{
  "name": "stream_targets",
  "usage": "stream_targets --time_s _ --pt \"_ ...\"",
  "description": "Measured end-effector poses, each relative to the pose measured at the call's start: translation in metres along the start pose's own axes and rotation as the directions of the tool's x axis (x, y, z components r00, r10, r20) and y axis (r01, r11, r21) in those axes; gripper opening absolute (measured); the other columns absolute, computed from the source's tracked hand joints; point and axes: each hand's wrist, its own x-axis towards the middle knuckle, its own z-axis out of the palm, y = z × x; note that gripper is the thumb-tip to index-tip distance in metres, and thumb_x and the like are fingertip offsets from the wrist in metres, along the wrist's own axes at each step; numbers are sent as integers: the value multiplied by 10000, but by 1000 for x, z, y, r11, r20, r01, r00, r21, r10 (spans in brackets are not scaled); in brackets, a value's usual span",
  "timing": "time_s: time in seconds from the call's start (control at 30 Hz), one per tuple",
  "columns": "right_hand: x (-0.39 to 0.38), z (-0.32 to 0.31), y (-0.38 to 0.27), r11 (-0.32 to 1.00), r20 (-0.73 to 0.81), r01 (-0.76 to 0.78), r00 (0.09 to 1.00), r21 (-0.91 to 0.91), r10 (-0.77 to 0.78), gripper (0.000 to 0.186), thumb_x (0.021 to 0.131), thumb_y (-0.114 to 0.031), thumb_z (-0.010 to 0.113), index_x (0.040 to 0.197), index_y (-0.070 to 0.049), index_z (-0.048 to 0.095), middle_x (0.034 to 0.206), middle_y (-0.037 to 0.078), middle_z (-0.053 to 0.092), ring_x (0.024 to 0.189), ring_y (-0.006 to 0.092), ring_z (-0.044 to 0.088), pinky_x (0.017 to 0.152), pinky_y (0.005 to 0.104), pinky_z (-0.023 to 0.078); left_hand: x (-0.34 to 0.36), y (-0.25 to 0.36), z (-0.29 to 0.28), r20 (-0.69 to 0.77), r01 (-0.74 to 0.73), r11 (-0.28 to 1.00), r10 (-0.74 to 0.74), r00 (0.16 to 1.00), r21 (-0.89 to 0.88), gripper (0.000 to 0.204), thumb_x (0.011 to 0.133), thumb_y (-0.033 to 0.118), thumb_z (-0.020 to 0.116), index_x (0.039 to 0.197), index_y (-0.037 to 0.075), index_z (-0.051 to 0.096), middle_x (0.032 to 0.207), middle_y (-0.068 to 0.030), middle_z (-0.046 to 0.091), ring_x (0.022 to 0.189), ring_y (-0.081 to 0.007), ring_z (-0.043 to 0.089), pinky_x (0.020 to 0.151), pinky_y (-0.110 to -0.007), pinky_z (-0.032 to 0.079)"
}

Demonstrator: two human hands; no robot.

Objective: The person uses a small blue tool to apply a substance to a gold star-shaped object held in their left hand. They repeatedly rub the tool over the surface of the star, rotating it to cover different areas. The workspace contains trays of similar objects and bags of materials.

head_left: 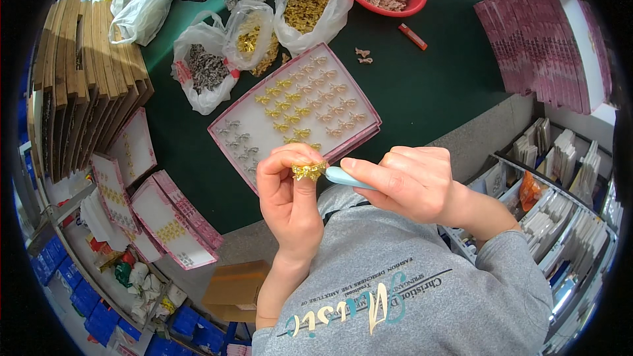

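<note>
My left hand pinches a small shiny gold bow-like ornament between thumb and fingers. My right hand grips a pale blue, tapered tool, its tip at the ornament's right side. Just beyond both hands lies a pink-edged white board bearing rows of small bows in silver, gold and pale pink, with another board showing beneath it. The fingertips of my left hand are partly hidden behind the ornament.
Bags of silver and gold pieces, a red bowl and an orange stick lie on the green table. Cardboard sheets and boards stand left; pink cards and storage bins are right.
</note>
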Motion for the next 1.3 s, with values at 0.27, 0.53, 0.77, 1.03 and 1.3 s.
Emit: stream_targets --time_s 0.27,0.53,0.77,1.03,1.3 --pt "1 -1 0 1000 8 3 1000 -10 -2 384 625 -94 696 993 -13 623 579 -8 460 475 99 498 381 227 377 0 1 2 1 8 1000 -8 1000 -14 131 887 87 519 959 36 423 910 -96 467 816 -164 468 748 -276 399" --pt "-1 -1 -1 999 17 7 1000 -36 -6 366 631 -94 691 982 -15 626 575 -14 451 471 92 492 376 221 374 -1 0 -1 18 -27 999 27 999 32 83 889 23 478 956 19 429 919 -108 489 824 -140 496 762 -257 421" --pt "-3 -3 -2 995 44 42 998 -92 -38 419 590 -44 723 994 -20 614 512 -9 407 405 96 434 354 226 341 -2 2 1 -3 -34 993 35 999 111 108 878 63 517 941 29 435 909 -98 485 820 -151 473 741 -252 390" --pt "-7 -3 -2 990 45 51 998 -131 -45 415 592 -15 687 1000 -18 611 515 -12 388 406 88 420 348 222 336 -4 5 -2 50 -76 974 67 997 214 82 882 -11 463 957 11 436 934 -112 480 832 -140 491 761 -249 423" --pt "-6 -2 -4 984 35 56 998 -169 -51 388 604 -44 672 988 -18 627 527 -15 364 410 85 405 347 219 325 -6 6 0 25 -36 962 31 999 271 88 884 -12 459 966 9 435 944 -106 482 848 -136 486 776 -243 407"
